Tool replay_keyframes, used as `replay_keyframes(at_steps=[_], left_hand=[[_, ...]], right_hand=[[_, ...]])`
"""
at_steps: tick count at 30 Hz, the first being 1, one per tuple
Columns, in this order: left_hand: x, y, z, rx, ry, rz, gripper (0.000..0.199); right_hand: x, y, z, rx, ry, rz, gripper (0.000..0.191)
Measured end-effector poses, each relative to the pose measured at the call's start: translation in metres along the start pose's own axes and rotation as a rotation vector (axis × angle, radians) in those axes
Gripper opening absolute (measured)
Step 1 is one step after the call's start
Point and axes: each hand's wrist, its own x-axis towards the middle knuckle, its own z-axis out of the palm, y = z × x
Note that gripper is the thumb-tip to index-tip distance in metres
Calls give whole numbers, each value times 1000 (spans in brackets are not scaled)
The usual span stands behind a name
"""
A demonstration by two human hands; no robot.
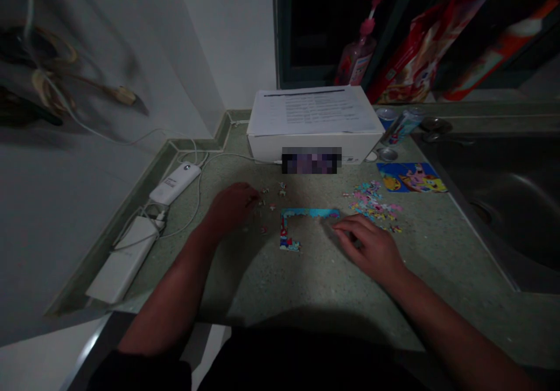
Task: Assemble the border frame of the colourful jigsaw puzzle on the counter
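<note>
Blue jigsaw border between half-curled hands

Left hand curled, right hand extended palm-down.

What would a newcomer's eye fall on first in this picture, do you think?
The L-shaped strip of joined jigsaw pieces on the speckled green counter stands out first, between the left hand and right hand. To its right lie a heap of loose pieces and a bright cartoon card; a pink pump bottle stands behind.
</note>
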Motion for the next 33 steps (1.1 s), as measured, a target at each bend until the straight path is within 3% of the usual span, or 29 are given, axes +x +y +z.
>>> replay_keyframes(at_steps=[3, 8, 16, 33], left_hand=[[-8, -20, -19, 8, 5, -163, 22], [-17, -42, -24, 3, -191, -180, 20], [-14, -20, -10, -94, -232, -43, 26], [-10, -16, 4, -82, -255, -21, 16]], right_hand=[[-1, 2, 1, -15, -15, -3, 14], [0, 4, 3, -31, -30, -8, 15], [1, 4, 4, -29, -45, 17, 16], [0, 6, 4, -37, -48, 19, 16]])
